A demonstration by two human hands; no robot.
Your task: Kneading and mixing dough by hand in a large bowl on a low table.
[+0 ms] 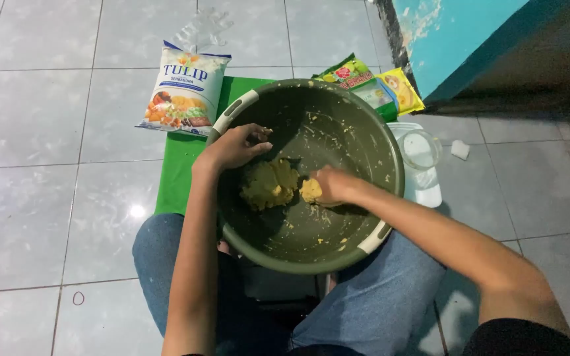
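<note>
The dough lies between my hands; my right hand grips a lump, my left hand hovers loosely curled just above it.

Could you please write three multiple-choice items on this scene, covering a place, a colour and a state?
1. Where does the white packet lie?
A. on the floor beyond the basin
B. inside the basin
C. on the person's lap

2. What colour is the basin?
A. red
B. dark green
C. white

3. What is the right hand doing?
A. resting on the floor
B. holding a spoon
C. gripping a lump of dough

Answers: 1 A, it lies on the tiles by the far rim; 2 B, its wall is green; 3 C, its fingers wrap the yellow lump.
</note>
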